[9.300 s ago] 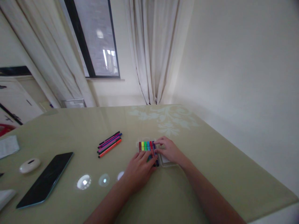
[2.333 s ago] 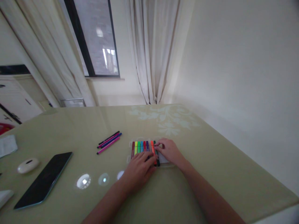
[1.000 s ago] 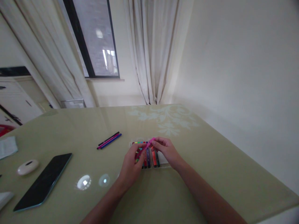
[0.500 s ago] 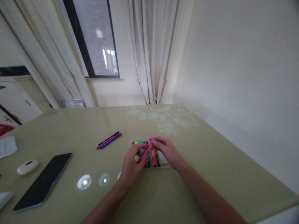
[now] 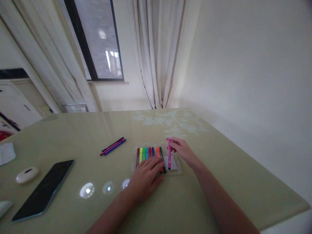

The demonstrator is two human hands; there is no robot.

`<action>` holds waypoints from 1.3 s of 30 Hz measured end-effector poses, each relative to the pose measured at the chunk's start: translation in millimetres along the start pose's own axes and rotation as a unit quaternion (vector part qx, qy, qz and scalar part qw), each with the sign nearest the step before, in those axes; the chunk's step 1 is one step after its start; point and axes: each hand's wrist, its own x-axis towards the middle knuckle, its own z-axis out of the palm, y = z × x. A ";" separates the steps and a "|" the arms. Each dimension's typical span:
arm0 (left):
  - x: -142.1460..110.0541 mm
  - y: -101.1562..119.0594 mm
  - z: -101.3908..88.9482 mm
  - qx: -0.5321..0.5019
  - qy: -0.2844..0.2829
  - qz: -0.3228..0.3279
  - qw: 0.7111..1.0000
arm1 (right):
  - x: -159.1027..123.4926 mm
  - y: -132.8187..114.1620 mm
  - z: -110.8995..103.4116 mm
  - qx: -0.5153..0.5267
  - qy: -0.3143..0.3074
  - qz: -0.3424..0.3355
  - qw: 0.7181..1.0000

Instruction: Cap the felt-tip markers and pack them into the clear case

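Note:
A clear plastic marker case (image 5: 179,169) lies open on the table, with coloured felt-tip pens (image 5: 143,152) side by side in its left part and orange and dark green ones (image 5: 161,152) right of the middle. My right hand (image 5: 183,150) pinches a pink felt-tip pen (image 5: 169,156) near its upper end. That pen stands nearly upright in the view, above the white bottom of the case's right part. My left hand (image 5: 147,174) lies with outstretched fingers across the lower pens and the case's near edge, hiding part of them.
Three loose pens (image 5: 113,146), black, magenta and blue, lie left of the case. Farther left are a dark tablet-like slab (image 5: 44,191), a white oval object (image 5: 26,175) and a white cloth or paper (image 5: 7,152). A wall (image 5: 255,97) borders the table's right side.
The pink pen, held slanted between both hands before, is now in my right hand alone, turned more upright and farther right. My left hand has let go and come down onto the pens.

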 end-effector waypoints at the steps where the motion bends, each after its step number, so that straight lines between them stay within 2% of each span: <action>1: 0.0 0.5 0.1 0.010 -0.012 0.003 1.000 | 0.5 2.4 -0.4 -0.017 -0.013 0.001 1.000; 5: 2.3 2.6 -1.1 0.029 -0.028 -0.015 0.999 | 1.0 11.6 5.8 -0.063 -0.053 -0.020 0.996; 9: 4.2 4.4 -1.9 0.046 -0.037 -0.026 0.998 | -0.8 16.3 14.2 -0.140 -0.036 -0.074 0.987; 16: 2.9 7.8 4.8 0.103 -0.037 -0.024 0.994 | -3.8 16.7 17.3 -0.254 -0.029 -0.099 0.962; 22: 2.5 9.6 6.2 0.116 -0.039 -0.022 0.992 | -7.0 11.1 15.9 -0.294 -0.031 -0.109 0.949; 30: 3.4 11.0 10.4 0.129 -0.034 -0.031 0.991 | -5.1 17.0 16.6 -0.304 -0.029 -0.104 0.946; 34: 7.1 5.5 6.1 0.086 -0.018 -0.015 0.996 | -6.0 13.7 17.3 -0.316 -0.023 -0.128 0.940; 37: 7.3 -15.0 -8.0 0.046 0.047 -0.076 0.995 | -7.7 8.5 17.9 -0.304 -0.015 -0.134 0.943; 39: 2.5 -36.9 -22.8 0.078 0.083 -0.179 0.977 | -8.5 5.5 18.3 -0.305 -0.009 -0.137 0.942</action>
